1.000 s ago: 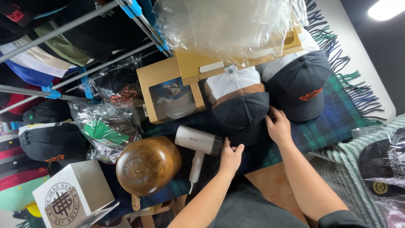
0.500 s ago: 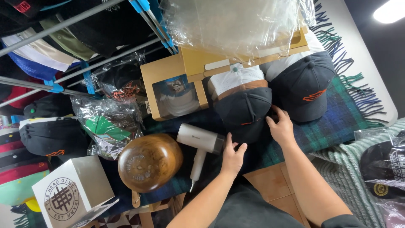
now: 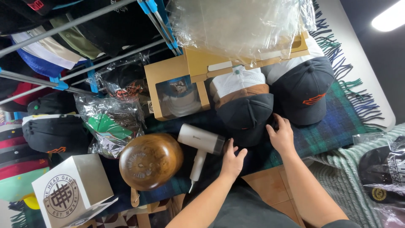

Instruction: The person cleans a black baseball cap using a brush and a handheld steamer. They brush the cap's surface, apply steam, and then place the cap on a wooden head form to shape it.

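A dark cap (image 3: pixel 247 116) with a brown-and-white crown lies on the plaid blanket (image 3: pixel 337 126), between a white hair dryer (image 3: pixel 200 143) and a navy cap (image 3: pixel 301 90). Its brim is touched by the left hand (image 3: pixel 232 160) and right hand (image 3: pixel 280 135), fingers spread flat, nothing clasped. A wooden dome (image 3: pixel 149 160) sits beside the dryer.

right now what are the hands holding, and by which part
Both hands, left and right, press on the dark cap at its brim edge; whether either grips it cannot be told.
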